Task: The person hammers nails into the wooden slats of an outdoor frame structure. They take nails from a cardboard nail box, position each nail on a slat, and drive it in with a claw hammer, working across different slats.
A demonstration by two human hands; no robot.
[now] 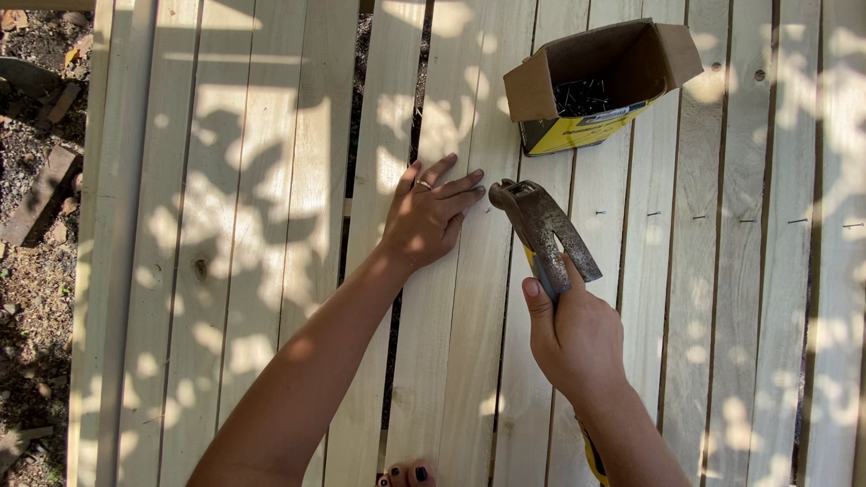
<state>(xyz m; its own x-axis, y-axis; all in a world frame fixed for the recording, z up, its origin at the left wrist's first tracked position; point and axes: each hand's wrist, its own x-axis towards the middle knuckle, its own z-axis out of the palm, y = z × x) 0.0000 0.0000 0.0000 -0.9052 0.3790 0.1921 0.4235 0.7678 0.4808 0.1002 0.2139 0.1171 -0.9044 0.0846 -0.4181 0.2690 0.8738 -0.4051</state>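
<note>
My left hand (428,215) lies flat on a pale wooden plank (469,298), fingers spread and pointing right, a ring on one finger. My right hand (574,335) grips a rusty claw hammer (544,227) by its yellow handle. The hammer head hangs just right of my left fingertips, its face near the plank surface. Whether a nail sits under the hammer face cannot be seen.
An open cardboard box of nails (595,86), yellow on the side, lies on the planks at upper right. Several nails stick up in a row (722,218) across the right planks. Dirt and rubble (36,180) border the planks at left. My toes (408,474) show at the bottom.
</note>
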